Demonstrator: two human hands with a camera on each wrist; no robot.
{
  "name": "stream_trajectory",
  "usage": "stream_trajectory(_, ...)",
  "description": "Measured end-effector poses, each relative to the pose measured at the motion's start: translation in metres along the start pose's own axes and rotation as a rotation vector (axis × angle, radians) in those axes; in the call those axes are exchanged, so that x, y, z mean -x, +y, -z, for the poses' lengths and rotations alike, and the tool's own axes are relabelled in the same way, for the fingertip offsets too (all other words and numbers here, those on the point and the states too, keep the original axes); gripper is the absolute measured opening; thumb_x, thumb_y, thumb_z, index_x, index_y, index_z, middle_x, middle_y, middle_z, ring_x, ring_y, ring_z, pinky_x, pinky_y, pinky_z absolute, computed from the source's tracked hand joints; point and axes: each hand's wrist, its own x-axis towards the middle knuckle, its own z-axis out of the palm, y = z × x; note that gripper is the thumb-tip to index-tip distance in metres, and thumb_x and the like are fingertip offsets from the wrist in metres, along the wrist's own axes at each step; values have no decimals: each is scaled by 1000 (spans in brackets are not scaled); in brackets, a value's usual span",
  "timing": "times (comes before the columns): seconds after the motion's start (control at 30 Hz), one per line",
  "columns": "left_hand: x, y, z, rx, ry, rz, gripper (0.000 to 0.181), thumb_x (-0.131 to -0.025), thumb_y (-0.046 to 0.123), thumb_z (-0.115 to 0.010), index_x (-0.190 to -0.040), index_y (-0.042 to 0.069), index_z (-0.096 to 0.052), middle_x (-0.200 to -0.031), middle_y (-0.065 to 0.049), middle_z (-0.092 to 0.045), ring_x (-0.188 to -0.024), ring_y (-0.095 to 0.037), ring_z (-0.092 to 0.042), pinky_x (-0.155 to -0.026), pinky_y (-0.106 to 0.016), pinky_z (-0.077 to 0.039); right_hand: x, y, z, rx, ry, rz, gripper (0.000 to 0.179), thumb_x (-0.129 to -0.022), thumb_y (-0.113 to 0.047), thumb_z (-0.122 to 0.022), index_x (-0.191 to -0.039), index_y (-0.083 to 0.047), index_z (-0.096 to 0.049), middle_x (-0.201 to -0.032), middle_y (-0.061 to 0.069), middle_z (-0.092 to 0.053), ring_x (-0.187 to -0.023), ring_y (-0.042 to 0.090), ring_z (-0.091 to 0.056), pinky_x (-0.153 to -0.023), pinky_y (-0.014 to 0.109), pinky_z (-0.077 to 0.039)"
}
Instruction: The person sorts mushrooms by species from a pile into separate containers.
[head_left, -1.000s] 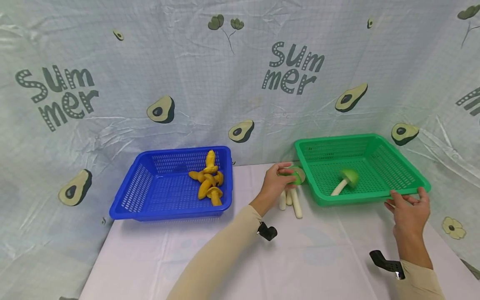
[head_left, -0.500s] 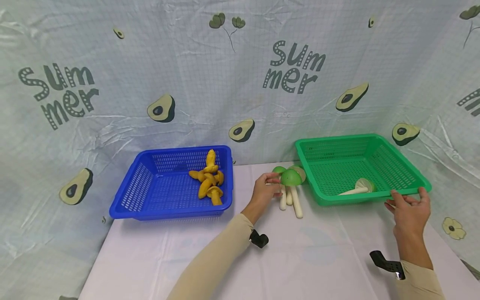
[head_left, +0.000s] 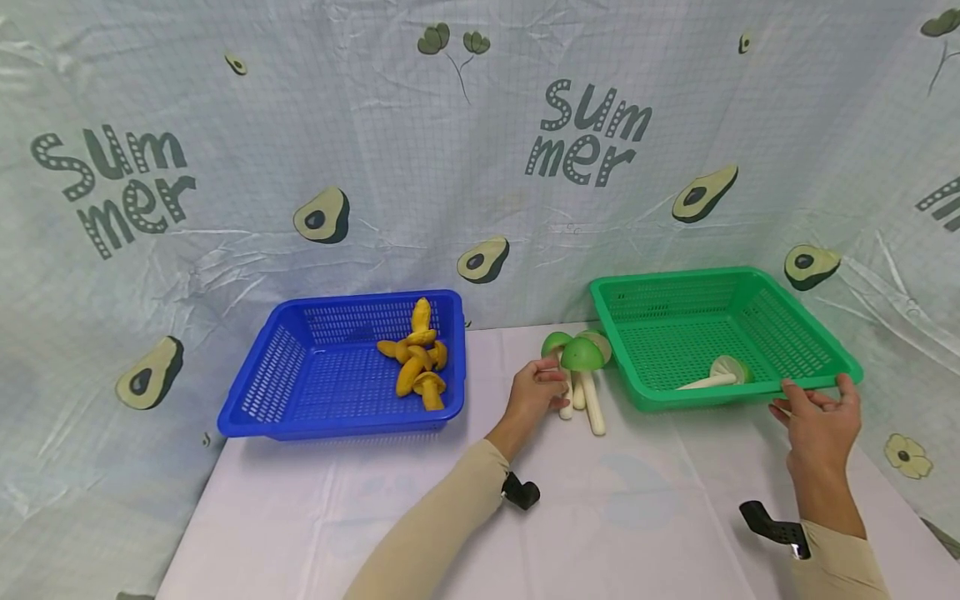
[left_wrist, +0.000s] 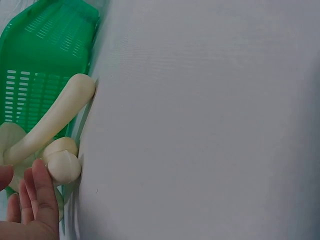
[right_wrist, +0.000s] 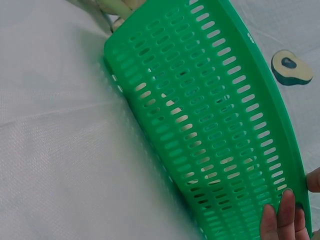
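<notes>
While the right hand [head_left: 823, 429] pinches the green basket's [head_left: 690, 399] rim, the left hand [head_left: 532, 396], its fingers [left_wrist: 46, 195] relaxed, sits beside 3 mushrooms [head_left: 582, 354], perhaps touching 1 stem [left_wrist: 65, 168]; inside the basket, left of the pinching fingers [right_wrist: 286, 215], lies 1 more mushroom [head_left: 731, 371].

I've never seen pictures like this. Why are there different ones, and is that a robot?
No robot here, just a person's two bare hands! The wide picture comes from a camera worn on their head. The other two come from their wrists, so you see each hand's work up close.

On the white table is a blue basket with yellow mushrooms inside. There's also a green basket with one green-capped mushroom in it, and three more beside it.

The right hand holds the green basket's rim. The left hand is right by the mushroom stems, with its thumb and fingers apart; I can't see it gripping one.
</notes>
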Motion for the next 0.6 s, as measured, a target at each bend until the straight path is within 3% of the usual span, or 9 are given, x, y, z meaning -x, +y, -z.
stream_trajectory(0.27,2,-3,0,-48,36,-13,36,-88,-13,-63,-123,-4,-61,-98,-12,-68,-79,-14,-64,-63,-26,-61,1,1,0,33,-1,-11,89,-95,-15,-71,-163,-28,-14,-96,-3,-54,-62,4,-67,-54,17,-58)
stream_trajectory(0.6,2,1,-3,-311,98,-46,44,-81,-9,-69,-124,-1,-63,-104,-14,-66,-79,-14,-61,-67,-27,-58,1,1,1,37,-6,-11,90,-95,-15,-71,-163,-28,-14,-96,-3,-54,-61,5,-67,-54,17,-58)
